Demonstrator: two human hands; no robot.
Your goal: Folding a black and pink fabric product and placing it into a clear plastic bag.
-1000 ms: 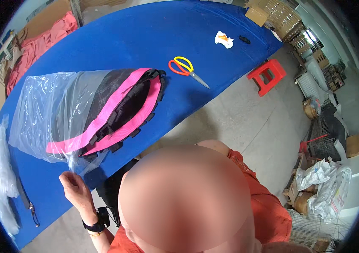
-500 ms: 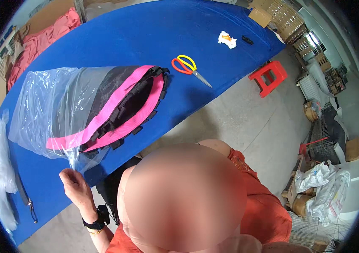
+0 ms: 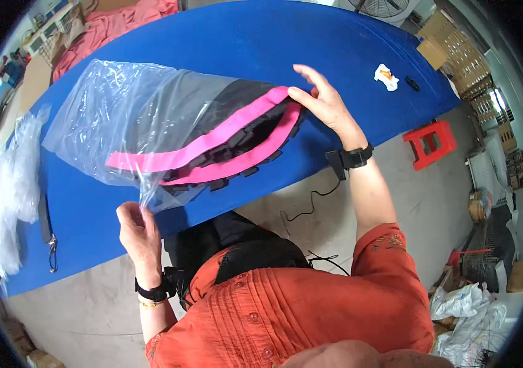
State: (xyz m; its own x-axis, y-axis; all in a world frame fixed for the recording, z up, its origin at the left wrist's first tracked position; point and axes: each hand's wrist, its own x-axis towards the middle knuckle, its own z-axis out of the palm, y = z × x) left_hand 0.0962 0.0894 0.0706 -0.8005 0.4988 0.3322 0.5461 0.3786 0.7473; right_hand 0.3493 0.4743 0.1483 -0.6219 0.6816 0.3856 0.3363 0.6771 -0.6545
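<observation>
A dark fabric piece with pink bands (image 3: 224, 138) and black tabs along its open edge lies on the blue-covered table. Most of it sits inside a clear plastic bag (image 3: 96, 116); its right end sticks out of the bag. My left hand (image 3: 140, 236), fingers closed, pinches the gathered near edge of the bag at the table's front. My right hand (image 3: 327, 110) is at the fabric's far right corner, with the thumb touching the pink band and the index finger stretched apart. Some of its fingers are hidden.
Clear plastic bags (image 3: 13, 190) lie in a pile at the table's left end, near a dark strap (image 3: 45, 221) with a cord. A crumpled white paper (image 3: 386, 78) and a small black object (image 3: 412, 83) lie far right. A red stool (image 3: 429, 144) stands beside the table.
My right hand has come into view and reached the fabric's right corner. The left hand keeps its pinch on the bag. The view has shifted; the red-and-yellow-handled scissors no longer show.
</observation>
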